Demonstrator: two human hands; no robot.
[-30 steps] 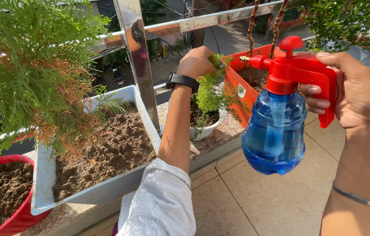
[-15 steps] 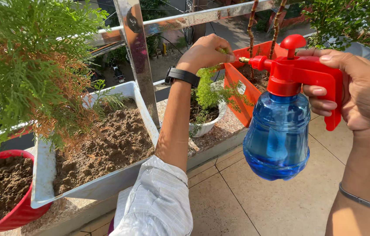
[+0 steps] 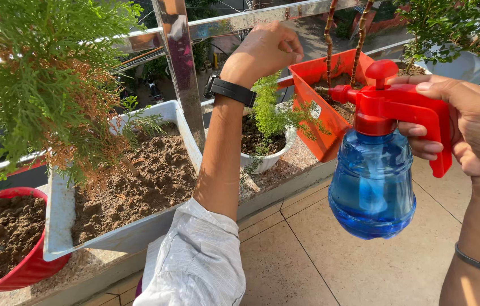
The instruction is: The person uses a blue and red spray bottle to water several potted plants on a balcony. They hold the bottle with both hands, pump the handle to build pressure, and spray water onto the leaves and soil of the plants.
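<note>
Spray bottle (image 3: 373, 190) hangs from the right hand (image 3: 466, 122), grip closed around its red handle (image 3: 421, 116).

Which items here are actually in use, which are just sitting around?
In use:
right hand gripping the spray bottle
left hand raised above the small fern in the white pot

Just there:
white planter
red pot
orange planter
conifer
steel railing

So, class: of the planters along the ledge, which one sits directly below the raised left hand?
The small round white pot with the feathery light-green plant, between the long white trough and the orange rectangular planter.
</note>
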